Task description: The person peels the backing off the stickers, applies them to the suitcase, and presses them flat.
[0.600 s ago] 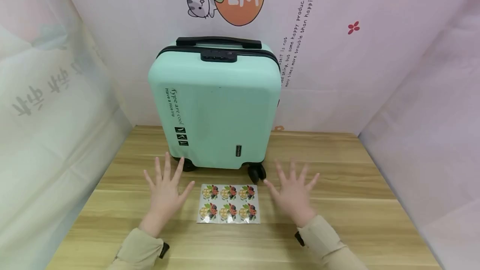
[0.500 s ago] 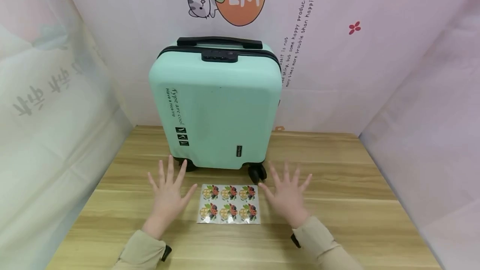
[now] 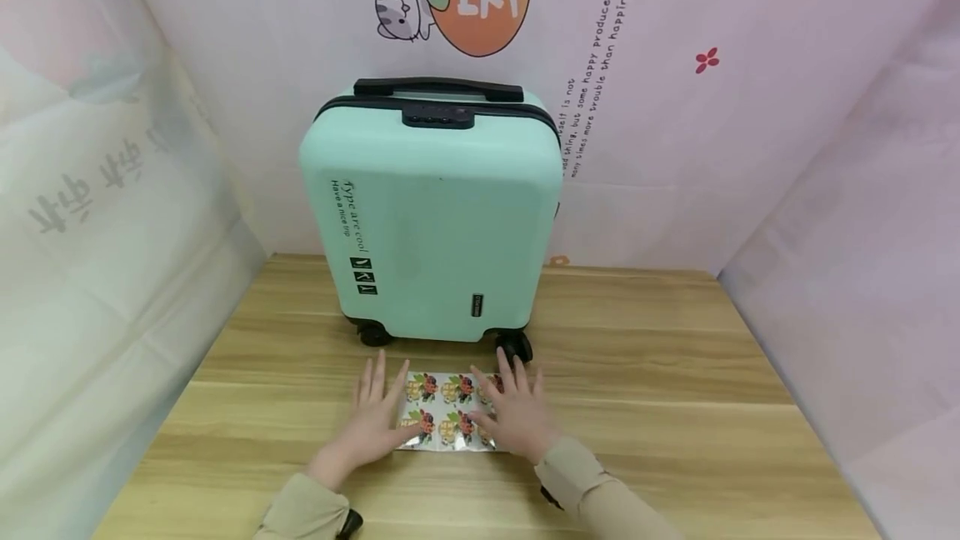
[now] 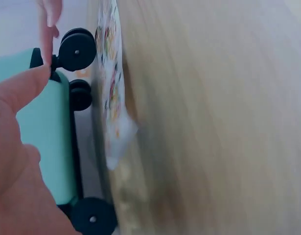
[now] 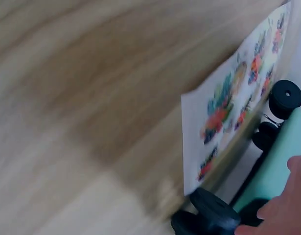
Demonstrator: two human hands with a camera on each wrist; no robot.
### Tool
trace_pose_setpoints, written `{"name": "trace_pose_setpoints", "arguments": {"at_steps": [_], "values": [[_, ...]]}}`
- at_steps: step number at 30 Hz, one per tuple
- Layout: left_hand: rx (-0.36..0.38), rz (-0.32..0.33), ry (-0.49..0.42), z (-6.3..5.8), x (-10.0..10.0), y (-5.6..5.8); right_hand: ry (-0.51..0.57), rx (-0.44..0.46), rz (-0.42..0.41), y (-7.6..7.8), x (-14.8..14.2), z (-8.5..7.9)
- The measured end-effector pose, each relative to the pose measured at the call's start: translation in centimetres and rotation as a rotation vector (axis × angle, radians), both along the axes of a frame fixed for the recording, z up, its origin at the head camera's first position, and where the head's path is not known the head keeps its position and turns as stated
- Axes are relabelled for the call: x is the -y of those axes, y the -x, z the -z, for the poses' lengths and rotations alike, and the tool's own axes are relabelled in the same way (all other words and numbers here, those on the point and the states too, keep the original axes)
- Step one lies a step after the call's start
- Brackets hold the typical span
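Observation:
A sheet of round fruit stickers (image 3: 457, 411) lies on the wooden table in front of the suitcase, printed in two rows. My left hand (image 3: 371, 425) is over its left edge in the head view, fingers spread and thumb across a lower sticker. Over the right edge is my right hand (image 3: 521, 415), its fingers straight and covering part of the right-hand stickers. Neither hand grips anything. The mint-green suitcase (image 3: 435, 223) stands upright behind the sheet, with a black handle on top and black wheels below. In the left wrist view, the sticker sheet (image 4: 112, 83) shows edge-on.
The wooden table (image 3: 660, 407) extends to both sides of the hands. A printed cloth backdrop (image 3: 645, 190) hangs behind the suitcase, and white cloth walls enclose the left and right. The suitcase's front right wheel (image 3: 514, 347) stands close to the sheet's far edge.
Both hands have moved inward from either side of the sticker sheet and now overlap its edges. The suitcase and the sheet stay where they were.

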State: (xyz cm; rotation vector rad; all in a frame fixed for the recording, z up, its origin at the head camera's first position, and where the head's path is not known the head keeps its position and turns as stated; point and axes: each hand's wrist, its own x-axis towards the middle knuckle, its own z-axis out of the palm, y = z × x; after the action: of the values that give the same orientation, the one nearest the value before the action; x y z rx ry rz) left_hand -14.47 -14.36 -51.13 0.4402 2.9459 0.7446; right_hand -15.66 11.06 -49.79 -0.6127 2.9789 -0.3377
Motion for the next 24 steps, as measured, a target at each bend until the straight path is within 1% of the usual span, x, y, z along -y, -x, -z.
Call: {"name": "trace_pose_setpoints", "arguments": {"at_steps": [5,10,15,18,20,24], "values": [[0.089,0.048,-0.018,0.6,-0.6,-0.3,-0.051,0.083,-0.043,0.0,0.5,0.7],[0.156,0.095,-0.02,1.5,-0.8,-0.5,-0.109,0.144,-0.046,-0.1,0.2,1.0],[0.184,0.099,0.004,3.1,-0.7,-0.1,-0.118,0.164,-0.049,-0.1,-0.1,1.0],[0.182,0.09,0.013,3.6,-0.6,0.1,-0.109,0.166,-0.047,0.0,-0.2,1.1],[0.181,0.093,0.018,3.6,-0.5,0.1,-0.119,0.154,-0.05,-0.1,-0.2,1.2],[0.19,0.108,0.026,2.8,-0.6,0.0,-0.181,0.103,-0.066,-0.3,-0.2,1.8]]}}
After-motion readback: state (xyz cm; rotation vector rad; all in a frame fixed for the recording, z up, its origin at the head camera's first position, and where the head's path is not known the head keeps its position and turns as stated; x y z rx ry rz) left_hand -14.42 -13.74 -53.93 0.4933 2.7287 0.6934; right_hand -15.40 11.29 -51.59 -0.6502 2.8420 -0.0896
